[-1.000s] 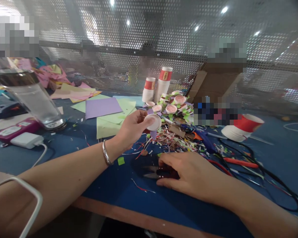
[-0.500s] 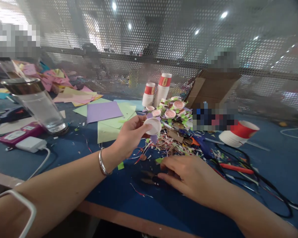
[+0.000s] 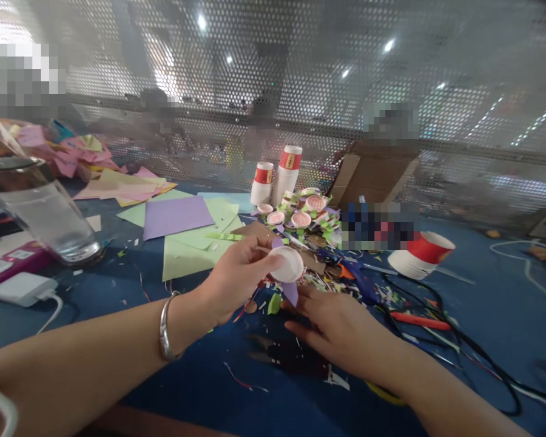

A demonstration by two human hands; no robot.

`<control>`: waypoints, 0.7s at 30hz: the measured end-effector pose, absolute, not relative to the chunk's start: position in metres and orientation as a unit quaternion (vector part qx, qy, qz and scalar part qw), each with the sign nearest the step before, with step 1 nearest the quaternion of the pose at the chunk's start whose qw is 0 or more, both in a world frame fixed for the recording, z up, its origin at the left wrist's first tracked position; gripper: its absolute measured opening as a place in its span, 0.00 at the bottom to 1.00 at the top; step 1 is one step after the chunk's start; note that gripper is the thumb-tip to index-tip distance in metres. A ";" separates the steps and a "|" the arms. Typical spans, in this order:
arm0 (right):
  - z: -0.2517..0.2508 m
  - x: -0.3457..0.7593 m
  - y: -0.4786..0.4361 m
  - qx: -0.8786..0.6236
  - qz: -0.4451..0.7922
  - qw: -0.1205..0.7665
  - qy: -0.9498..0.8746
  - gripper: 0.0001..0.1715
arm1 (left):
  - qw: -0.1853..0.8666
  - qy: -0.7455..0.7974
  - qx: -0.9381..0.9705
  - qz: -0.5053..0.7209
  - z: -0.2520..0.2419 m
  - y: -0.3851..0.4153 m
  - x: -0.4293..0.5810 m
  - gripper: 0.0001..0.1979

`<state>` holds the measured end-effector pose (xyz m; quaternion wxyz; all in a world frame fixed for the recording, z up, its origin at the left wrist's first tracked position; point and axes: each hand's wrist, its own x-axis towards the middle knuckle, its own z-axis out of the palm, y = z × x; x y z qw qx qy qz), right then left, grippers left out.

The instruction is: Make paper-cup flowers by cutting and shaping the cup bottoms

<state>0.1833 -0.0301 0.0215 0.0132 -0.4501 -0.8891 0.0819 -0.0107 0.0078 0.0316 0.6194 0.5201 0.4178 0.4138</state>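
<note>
My left hand (image 3: 243,276) is closed, pinching a white paper-cup base (image 3: 287,264) between thumb and fingers. Purple paper strips (image 3: 290,293) stick out above and below this round piece. My right hand (image 3: 332,321) hovers low over the table, its thumb and forefinger apart. Its forefinger tip is beside a small green paper piece (image 3: 274,303); whether they touch I cannot tell. Below that hand lie black-handled snips (image 3: 295,358) with the blades pointing left. Several finished-looking cup bases with red print (image 3: 301,219) and green tabs are heaped beyond my hands.
Paper scraps (image 3: 318,276) litter the middle. Two stacks of paper cups (image 3: 287,176) stand behind, with another cup stack (image 3: 421,255) tilted at right. A glass bottle (image 3: 50,212), a purple power strip (image 3: 18,267) and coloured sheets (image 3: 177,217) occupy the left. Black cables (image 3: 455,321) run along the right.
The view has shifted slightly right. My left hand has brought the cup base closer. My right hand has moved off the snips, showing their handles.
</note>
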 end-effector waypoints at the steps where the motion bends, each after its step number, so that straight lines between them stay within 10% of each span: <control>1: 0.022 0.183 -0.030 -0.451 0.083 0.016 -0.889 0.13 | 0.624 0.420 0.524 0.399 0.031 0.006 -0.012 0.16; 21: 0.018 0.194 -0.020 -0.467 0.134 0.045 -0.873 0.13 | 0.685 0.357 0.549 0.319 0.002 -0.010 -0.019 0.18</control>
